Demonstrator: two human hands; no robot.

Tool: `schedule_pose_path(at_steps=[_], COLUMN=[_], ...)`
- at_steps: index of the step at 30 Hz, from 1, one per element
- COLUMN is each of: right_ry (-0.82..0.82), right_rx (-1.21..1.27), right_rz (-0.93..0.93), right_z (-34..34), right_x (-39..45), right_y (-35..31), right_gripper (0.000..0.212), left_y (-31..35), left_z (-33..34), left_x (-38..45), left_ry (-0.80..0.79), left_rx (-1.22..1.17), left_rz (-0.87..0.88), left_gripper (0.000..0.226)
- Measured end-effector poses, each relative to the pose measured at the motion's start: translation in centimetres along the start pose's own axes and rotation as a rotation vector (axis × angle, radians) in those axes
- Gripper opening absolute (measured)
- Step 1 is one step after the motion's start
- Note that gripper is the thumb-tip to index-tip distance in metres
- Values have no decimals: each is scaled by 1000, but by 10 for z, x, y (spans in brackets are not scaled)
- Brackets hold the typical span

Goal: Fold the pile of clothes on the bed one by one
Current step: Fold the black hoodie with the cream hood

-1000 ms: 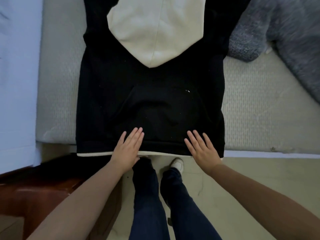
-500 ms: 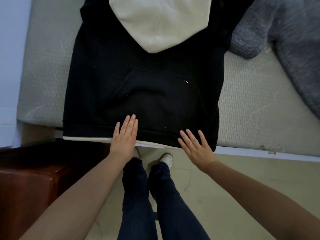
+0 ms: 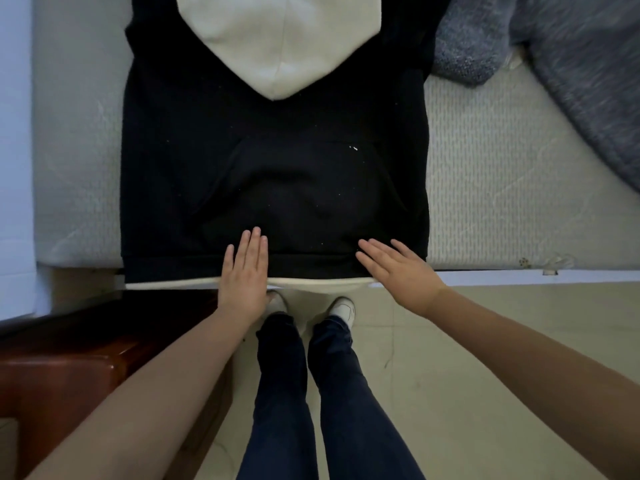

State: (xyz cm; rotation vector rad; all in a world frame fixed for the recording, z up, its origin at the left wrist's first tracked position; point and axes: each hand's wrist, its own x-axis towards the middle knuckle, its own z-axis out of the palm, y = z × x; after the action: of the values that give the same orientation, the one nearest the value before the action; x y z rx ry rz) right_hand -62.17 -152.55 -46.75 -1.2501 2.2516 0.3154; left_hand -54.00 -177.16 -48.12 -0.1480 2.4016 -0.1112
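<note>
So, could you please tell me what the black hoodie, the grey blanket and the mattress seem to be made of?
Hoodie: looks like thick matte fleece or cotton knit, showing lint specks; its cream hood looks the same. Blanket: seemingly a fuzzy, heathered plush or knit with a soft nap. Mattress: probably a woven or quilted cover with a fine ribbed, dotted texture. The exact fibres cannot be told.

no readable text, no labels, no brands, no numbers

Grey blanket (image 3: pixel 571 64) crowding hoodie's (image 3: pixel 277 174) right

Head view, looking down (close).
</note>
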Motion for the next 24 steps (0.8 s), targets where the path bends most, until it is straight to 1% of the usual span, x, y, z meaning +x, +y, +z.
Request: schedule_pose_path(at_steps=[1,4,6,8,9,10,12,13,14,16,18,20,22,24], right_ry=[-20,56,29,5,30,108,294,331,312,246,219,177,200,216], right_rx=[53,168,179,160,129,60,-1,-11,-7,6,31,60,16,48], right_rz=[9,36,54,102,131,142,186,223,253,289,346,376,384,383], right_z=[-1,-4,-7,-10,-13,-15,-16,-16,-16,-16,-17,-18,-26,-35], right_x=[-4,-15,-18,-16,-14,-14,-9,-5,0,14,29,38,39,35], right_y=[3,5,3,4,3,0,-14,-24,-35,-52,-60,-63,-68,-82], right_gripper=[70,69,70,71,69,66,53,52,54,74,93,96,98,100], left_y=[0,0,-4,-13,-19,-25,-33,-33,-33,-35,-42,-48,-47,-38], left_z=[2,9,11,9,7,5,-2,-8,-13,-23,-30,-33,-37,-42], left_x=[0,3,5,5,4,3,1,0,-2,-6,-10,-17,-23,-27], left_ry=[10,99,133,140,135,122,84,63,47,36,43,52,48,31], left_rx=[-13,-74,-143,-199,-209,-210,-193,-181,-173,-169,-172,-221,-317,-372], left_rz=[-2,14,34,47,47,51,75,93,110,129,149,153,100,65], left_gripper=[93,79,73,75,75,74,71,69,68,68,68,67,67,66])
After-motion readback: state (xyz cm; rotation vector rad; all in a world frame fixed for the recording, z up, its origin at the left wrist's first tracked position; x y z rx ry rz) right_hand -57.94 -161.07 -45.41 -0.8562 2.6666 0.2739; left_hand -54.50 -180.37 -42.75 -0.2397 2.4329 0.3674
